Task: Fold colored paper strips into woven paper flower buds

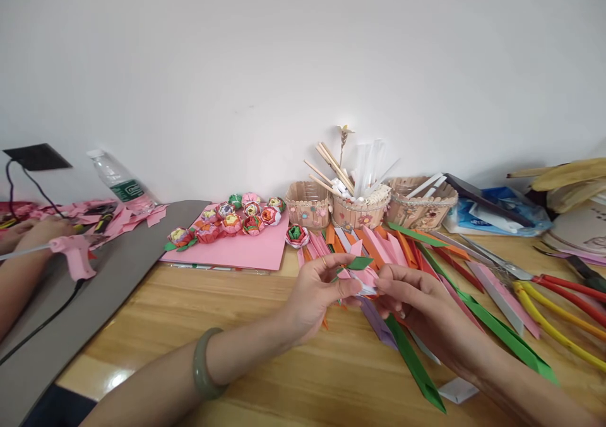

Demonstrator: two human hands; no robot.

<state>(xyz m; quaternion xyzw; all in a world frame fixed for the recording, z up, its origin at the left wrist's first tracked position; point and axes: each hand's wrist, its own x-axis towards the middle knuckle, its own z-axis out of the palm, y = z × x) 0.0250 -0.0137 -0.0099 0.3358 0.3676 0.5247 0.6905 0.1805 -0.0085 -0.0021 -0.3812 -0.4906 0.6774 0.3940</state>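
Observation:
A small folded paper flower (360, 280) in pink, white and green is pinched between my two hands above the table. My left hand (318, 294), with a green bangle (206, 364) on its wrist, grips the flower from the left, thumb in front. From the right, the thumb and fingers of my right hand (416, 297) close on its edge. A green paper tip (360, 263) sticks up from it. Under and around my hands lie folded paper strips in several colours, among them a long green strip (414, 364). My palms hide part of the flower.
Several finished paper flowers (231, 223) sit on a pink sheet (250, 255). Wooden baskets (360, 212) stand along the wall. Red-handled scissors (534, 275) and a yellow-handled tool (549, 319) lie right. At far left are another person's arm (28, 256), a pink glue gun (74, 255) and a bottle (120, 179).

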